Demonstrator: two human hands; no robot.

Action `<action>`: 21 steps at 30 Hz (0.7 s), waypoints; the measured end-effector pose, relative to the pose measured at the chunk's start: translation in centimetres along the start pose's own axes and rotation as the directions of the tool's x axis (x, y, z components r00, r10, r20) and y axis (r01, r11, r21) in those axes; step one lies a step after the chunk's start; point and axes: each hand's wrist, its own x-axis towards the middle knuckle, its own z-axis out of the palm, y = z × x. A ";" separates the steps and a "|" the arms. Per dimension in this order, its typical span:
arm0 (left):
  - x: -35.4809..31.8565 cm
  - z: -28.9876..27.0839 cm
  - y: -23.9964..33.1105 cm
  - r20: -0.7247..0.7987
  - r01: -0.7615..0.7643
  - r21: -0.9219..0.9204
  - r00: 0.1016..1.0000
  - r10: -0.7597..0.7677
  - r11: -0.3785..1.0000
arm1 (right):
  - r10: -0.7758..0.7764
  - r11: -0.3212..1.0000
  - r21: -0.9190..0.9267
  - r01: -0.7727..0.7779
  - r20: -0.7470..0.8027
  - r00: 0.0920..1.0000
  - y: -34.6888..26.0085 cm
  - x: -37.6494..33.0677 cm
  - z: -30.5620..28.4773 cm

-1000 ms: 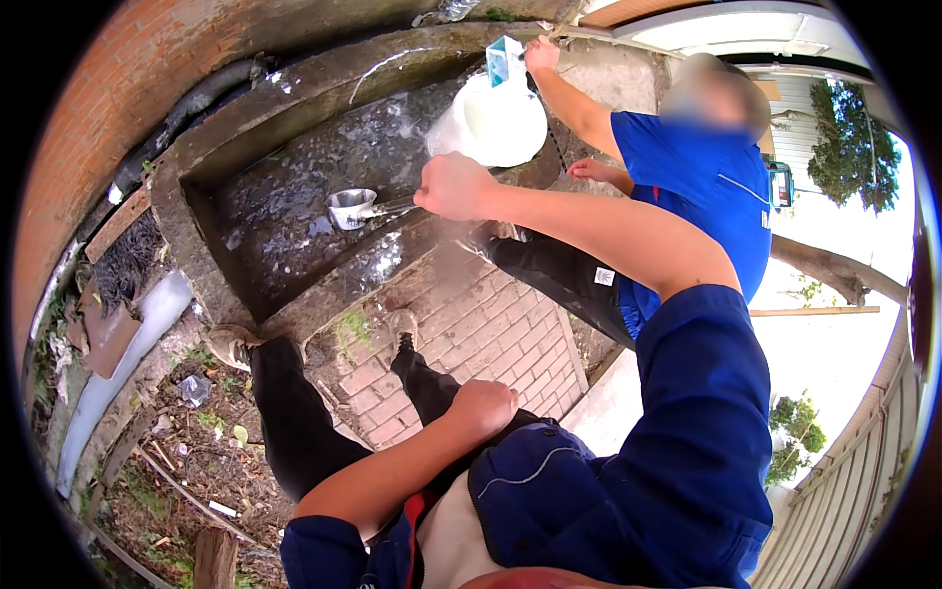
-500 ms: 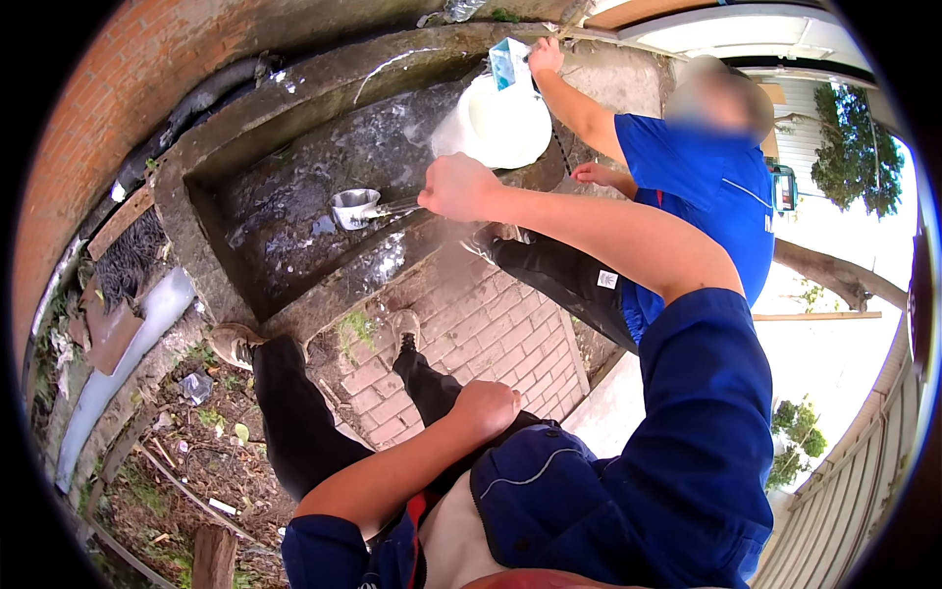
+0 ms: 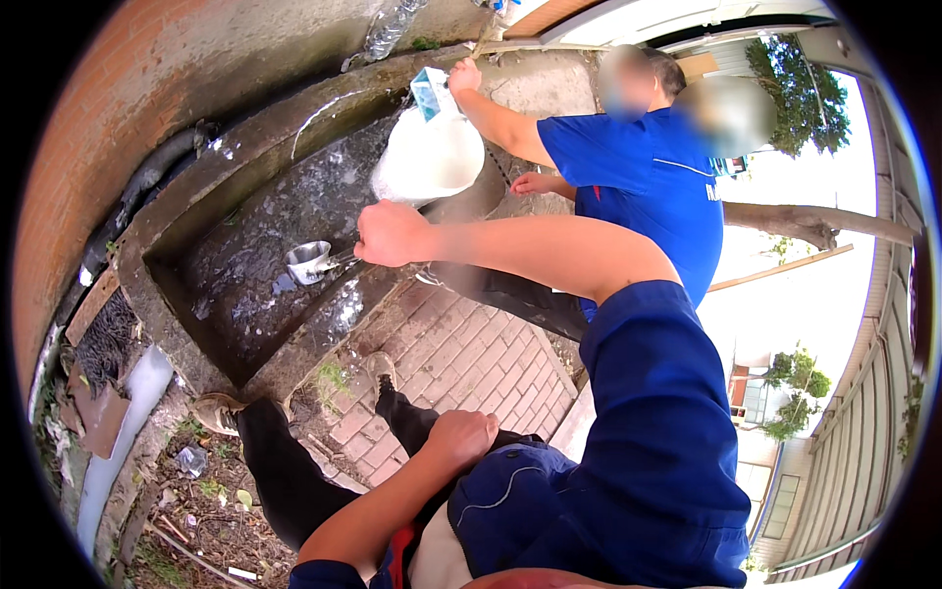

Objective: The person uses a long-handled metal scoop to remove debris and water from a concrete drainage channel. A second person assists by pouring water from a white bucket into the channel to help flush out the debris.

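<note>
My right hand [image 3: 392,234] is closed round the handle of a small metal saucepan [image 3: 309,262], which hangs tilted just over the floor of a concrete trough [image 3: 235,236]. My left hand [image 3: 465,435] rests as a loose fist by my lap, with nothing visible in it. Beyond my right hand, a white bucket [image 3: 453,162] leans over inside the trough, its mouth turned towards the right. A co-worker's hand [image 3: 464,77] is at a light blue and white box-like piece [image 3: 432,93] on the bucket's rim; the exact grip cannot be made out.
The co-worker in a blue shirt [image 3: 638,167] bends at the trough's far right end. Brick paving [image 3: 461,344] lies in front. Left of my feet are a pale pipe [image 3: 123,442], a crumpled clear plastic piece [image 3: 192,460] and litter. A brick wall [image 3: 108,128] runs behind.
My view has swung right, so the trough, bucket and hands appear farther left. My right hand still grips the saucepan, and my left fist stays by my lap.
</note>
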 end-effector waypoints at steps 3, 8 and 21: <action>0.4 -1.1 1.1 -0.103 -0.033 -0.019 0.994 0.031 0.999 | 0.006 1.000 0.015 -0.006 0.003 1.000 0.2 -0.2 0.1; 0.2 -4.2 2.2 -0.162 -0.049 -0.055 0.986 0.039 0.997 | 0.026 0.999 0.020 -0.026 0.008 1.000 0.1 -0.3 0.5; -0.1 -3.7 1.5 -0.158 -0.070 -0.091 0.986 0.055 0.993 | 0.033 0.999 0.007 -0.033 0.078 0.996 -1.0 -0.5 -0.6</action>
